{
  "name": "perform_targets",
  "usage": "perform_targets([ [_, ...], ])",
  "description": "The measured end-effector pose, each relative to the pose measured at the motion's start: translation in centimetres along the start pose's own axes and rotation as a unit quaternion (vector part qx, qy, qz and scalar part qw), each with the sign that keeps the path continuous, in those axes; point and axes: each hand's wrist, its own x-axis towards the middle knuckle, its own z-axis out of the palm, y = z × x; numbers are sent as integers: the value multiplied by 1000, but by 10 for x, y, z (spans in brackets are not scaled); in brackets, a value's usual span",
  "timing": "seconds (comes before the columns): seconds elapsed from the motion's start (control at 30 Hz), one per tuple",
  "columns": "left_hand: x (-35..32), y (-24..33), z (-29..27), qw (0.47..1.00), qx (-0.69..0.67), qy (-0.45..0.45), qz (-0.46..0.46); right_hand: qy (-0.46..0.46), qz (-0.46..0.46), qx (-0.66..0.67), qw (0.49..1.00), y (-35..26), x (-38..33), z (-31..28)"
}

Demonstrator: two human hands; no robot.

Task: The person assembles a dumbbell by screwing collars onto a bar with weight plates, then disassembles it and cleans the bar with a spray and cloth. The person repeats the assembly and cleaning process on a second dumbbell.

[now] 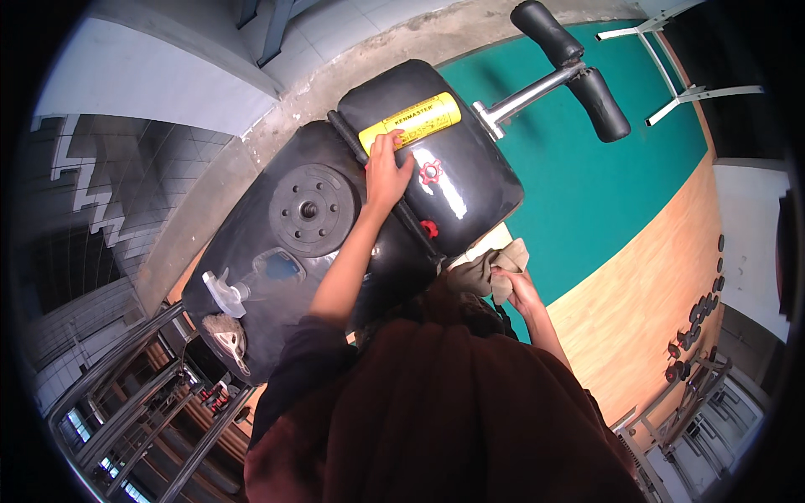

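On the black padded bench (470,184), we see a spray bottle (251,281) and weight plate (314,210) left of our left hand (386,172), which grips the yellow can (411,121). Beside the bench, our right hand (518,289) clutches a cloth (486,270).

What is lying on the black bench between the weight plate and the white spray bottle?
In the head view, a flat, blue-tinted clear object lies on the bench between the weight plate and the spray bottle.

Teal mat (587,176) over wood floor (637,310); concrete strip (394,46); tiled wall (109,184) left.
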Motion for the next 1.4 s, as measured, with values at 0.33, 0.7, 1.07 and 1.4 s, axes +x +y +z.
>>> perform_targets([
  [0.33, -55, -8, 62, 976, -79, -58, -193, -49, -321, -135, 936, -50, 53, 67],
  [0.7, -58, -49, 73, 903, -285, -88, -309, 136, -298, -553, 766, -73, 158, 137],
  [1.07, -52, -31, 64, 898, -289, -83, -322, 154, -293, -515, 791, -72, 167, 132],
  [1.4, -53, -36, 69, 883, -305, -81, -346, 78, -412, -422, 804, -62, 157, 121],
])
